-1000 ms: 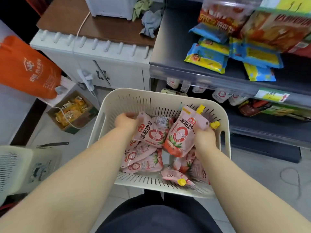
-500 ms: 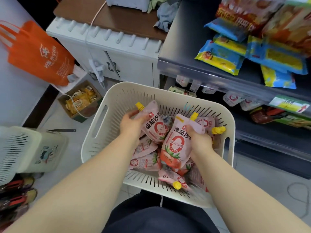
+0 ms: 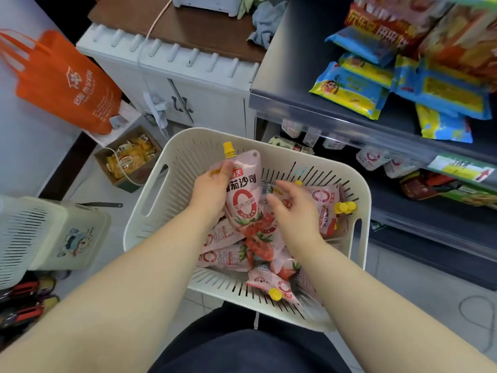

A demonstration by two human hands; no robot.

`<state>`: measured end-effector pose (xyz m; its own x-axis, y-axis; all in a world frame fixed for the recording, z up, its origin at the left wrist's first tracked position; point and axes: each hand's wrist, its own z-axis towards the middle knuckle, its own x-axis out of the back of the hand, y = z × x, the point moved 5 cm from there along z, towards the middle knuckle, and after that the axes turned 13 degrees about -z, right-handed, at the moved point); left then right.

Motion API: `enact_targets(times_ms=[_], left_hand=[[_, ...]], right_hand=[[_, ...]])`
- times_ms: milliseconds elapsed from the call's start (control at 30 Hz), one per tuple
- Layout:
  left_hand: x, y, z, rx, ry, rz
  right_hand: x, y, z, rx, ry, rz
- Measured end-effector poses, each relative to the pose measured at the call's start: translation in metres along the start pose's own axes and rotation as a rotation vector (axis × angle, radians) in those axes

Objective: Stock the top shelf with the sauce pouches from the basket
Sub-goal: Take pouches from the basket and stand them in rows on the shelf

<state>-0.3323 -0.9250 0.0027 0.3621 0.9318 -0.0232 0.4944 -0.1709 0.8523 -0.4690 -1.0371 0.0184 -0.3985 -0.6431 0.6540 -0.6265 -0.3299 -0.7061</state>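
Observation:
A white slotted basket (image 3: 193, 135) rests on my lap and holds several pink tomato sauce pouches (image 3: 226, 258) with yellow caps. My left hand (image 3: 212, 192) grips one pouch (image 3: 243, 195) by its top edge and holds it upright, cap up, above the pile. My right hand (image 3: 295, 214) hovers just right of that pouch with its fingers spread and nothing in it. The dark grey top shelf (image 3: 290, 65) is up on the right, with bare room on its left part.
Blue and yellow snack packets (image 3: 349, 90) fill the right of the top shelf. More sauce pouches (image 3: 372, 157) stand on the shelf below. A white cabinet (image 3: 209, 103), an orange bag (image 3: 64, 82), a cardboard box (image 3: 129, 157) and a second basket (image 3: 40, 232) are at the left.
My right hand has let go of its pouch and opened. My left hand has lifted its pouch higher and turned it upright. The view has shifted toward the shelf.

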Motion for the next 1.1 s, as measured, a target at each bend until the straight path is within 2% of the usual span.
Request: enact_targets(times_ms=[67,133,333,433,633,867,933,1100], left_hand=[[-0.001,0.007,-0.004,-0.027,-0.046,0.037],[-0.001,0.006,-0.005,-0.016,-0.066,0.018],[0.011,-0.012,-0.009,0.179,0.003,-0.183],[0.011,-0.012,-0.009,0.203,0.016,-0.21],[0.007,-0.004,-0.01,0.212,-0.083,-0.244],[0.002,0.002,-0.017,-0.006,-0.291,-0.001],[0.005,0.004,-0.02,-0.022,-0.304,-0.001],[0.007,0.004,-0.021,-0.129,-0.265,0.175]], right_hand=[[-0.019,-0.012,0.001,-0.02,-0.352,0.147],[-0.028,-0.017,0.003,0.008,-0.476,0.181],[-0.036,-0.008,0.007,-0.054,-0.427,0.208],[-0.039,-0.003,0.004,-0.104,-0.369,0.277],[-0.038,0.003,0.002,-0.146,-0.387,0.407],[-0.031,-0.018,0.014,-0.145,-0.317,0.615],[-0.031,-0.018,0.013,-0.144,-0.281,0.599],[-0.041,-0.009,0.009,-0.193,-0.214,0.554]])
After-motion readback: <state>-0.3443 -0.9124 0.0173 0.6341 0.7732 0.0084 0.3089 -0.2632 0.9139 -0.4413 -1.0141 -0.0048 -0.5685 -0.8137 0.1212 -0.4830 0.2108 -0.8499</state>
